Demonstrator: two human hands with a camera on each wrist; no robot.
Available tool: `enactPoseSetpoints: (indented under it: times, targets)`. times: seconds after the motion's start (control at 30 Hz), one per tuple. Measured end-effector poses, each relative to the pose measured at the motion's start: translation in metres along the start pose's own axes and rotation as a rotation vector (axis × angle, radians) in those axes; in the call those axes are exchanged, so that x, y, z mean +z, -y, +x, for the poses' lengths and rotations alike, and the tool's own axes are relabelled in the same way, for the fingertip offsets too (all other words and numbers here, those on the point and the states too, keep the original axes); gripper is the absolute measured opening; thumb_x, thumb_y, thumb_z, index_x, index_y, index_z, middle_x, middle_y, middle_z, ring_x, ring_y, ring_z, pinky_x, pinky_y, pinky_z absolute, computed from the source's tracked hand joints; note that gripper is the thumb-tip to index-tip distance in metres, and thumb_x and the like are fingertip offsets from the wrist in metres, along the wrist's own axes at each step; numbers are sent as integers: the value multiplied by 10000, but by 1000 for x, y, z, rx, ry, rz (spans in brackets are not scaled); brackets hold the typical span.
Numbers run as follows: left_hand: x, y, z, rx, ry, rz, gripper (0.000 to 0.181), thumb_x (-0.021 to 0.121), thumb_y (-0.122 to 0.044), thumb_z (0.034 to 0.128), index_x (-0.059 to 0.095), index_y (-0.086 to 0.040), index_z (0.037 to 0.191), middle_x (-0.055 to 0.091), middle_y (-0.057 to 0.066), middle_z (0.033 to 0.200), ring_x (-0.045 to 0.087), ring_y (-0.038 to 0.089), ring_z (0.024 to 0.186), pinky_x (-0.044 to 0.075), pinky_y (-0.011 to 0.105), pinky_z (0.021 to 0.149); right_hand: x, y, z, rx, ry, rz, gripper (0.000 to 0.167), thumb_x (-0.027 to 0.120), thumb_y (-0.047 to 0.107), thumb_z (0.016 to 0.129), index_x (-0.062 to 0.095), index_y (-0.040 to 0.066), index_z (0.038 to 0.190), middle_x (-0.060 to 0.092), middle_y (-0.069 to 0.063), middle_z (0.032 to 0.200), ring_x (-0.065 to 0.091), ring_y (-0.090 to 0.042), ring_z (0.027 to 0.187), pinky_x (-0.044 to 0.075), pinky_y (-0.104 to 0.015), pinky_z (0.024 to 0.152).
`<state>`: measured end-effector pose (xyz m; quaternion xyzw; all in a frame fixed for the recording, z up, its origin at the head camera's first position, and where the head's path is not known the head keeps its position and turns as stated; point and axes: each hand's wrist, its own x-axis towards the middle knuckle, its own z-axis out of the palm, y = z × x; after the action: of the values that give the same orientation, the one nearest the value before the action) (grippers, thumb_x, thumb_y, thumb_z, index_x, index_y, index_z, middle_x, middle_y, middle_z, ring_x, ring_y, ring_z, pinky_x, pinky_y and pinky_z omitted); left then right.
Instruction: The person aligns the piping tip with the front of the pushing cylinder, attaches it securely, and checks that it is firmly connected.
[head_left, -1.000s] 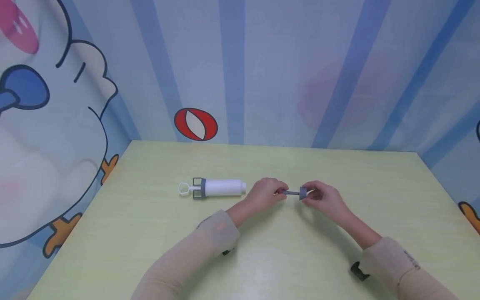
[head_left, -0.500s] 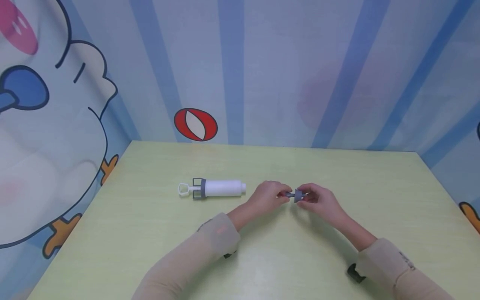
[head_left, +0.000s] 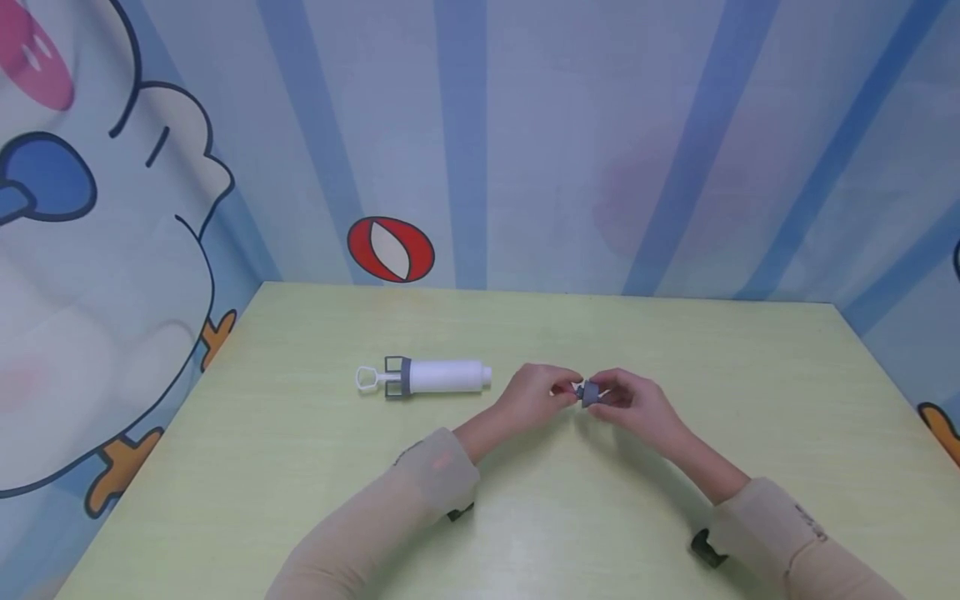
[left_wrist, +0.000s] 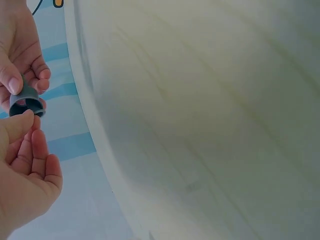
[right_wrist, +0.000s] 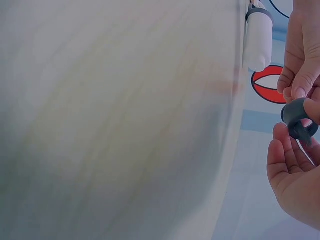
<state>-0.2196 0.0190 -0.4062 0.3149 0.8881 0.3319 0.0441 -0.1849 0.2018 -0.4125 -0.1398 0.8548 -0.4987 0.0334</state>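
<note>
Left hand (head_left: 534, 392) pinches slim grey stem (right_wrist: 305, 135); right hand (head_left: 636, 405) grips grey collar (head_left: 591, 394) around it. Likely collar-on-stem adjustment; next move calls for steady alignment.

- No word, number or brand can be read.
- Left sleeve (head_left: 375, 517): a short row of dark marks (head_left: 408, 447) toward the wrist end, too small to make out.
- Right sleeve (head_left: 772, 525): similar dark print (head_left: 812, 522) in the head view, likewise too small and blurred.
</note>
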Motion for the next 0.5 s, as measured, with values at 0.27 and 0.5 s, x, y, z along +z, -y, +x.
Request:
enactPoseSetpoints:
  times: [0.27, 0.5]
  targets:
    - [3, 0, -1, 0, -20, -73, 241, 596, -118, 832, 640, -84, 1066, 691, 16, 872, 630, 98, 820, 454, 157, 747, 2, 0, -1, 31, 13, 48, 326, 634, 120, 801, 541, -14, 1084, 598, -176, 1023, 621, -138, 892, 495, -206, 725]
    - [5, 1, -1, -24, -20, -144, 257, 598, -118, 832, 630, -67, 1081, 692, 28, 869, 638, 113, 827, 460, 155, 746, 2, -1, -1, 21, 8, 55, 325, 631, 117, 803, 539, -17, 1084, 596, -181, 984, 609, -89, 804, 499, -217, 676]
